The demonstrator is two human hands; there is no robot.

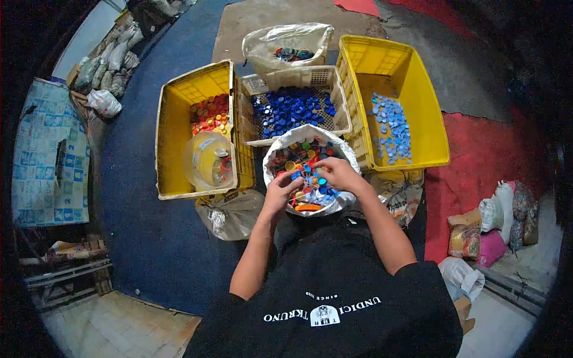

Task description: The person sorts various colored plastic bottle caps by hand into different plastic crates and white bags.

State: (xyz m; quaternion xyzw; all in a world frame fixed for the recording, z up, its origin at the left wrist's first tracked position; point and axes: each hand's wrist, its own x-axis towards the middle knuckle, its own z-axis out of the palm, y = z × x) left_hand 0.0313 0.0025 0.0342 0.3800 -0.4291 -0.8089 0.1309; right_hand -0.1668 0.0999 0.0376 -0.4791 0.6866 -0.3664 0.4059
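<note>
- The left hand [279, 190] is in the white sack of mixed caps [305, 170], its fingers curled together at the sack's left side; a small blue cap [295, 175] sits right at the fingertips, but I cannot tell whether it is pinched or only touched.
- The right hand [337, 173] reaches into the same sack from the right, fingers bent down and drawn together over the caps; what lies under them is hidden, so I cannot tell whether they grip anything.
- The two hands are close together, nearly meeting over the middle of the sack.
- The sack stands open just in front of the person, its rim rolled down, filled with caps of many colours: red, orange, yellow, green, blue.
- Just beyond the sack is a white perforated basket [334, 98] holding dark blue caps [289, 110].
- To the right of it stands a yellow crate [427, 113] with light blue caps [391, 128] spread over its bottom.
- To the left stands a second yellow crate [170, 131] with red and orange caps [209, 116] at its far end and a clear plastic container [209, 161] lying in its near end.
- Behind the basket, a clear plastic bag [286, 42] sits open with a few dark caps inside.
- A crumpled grey bag [230, 215] lies on the floor beside the left forearm; another printed sack [400, 191] lies beside the right one.
- All of this rests on a blue floor mat [137, 227], with a red mat [477, 161] to the right.
- Filled bags [501, 224] are heaped at the far right edge.
</note>
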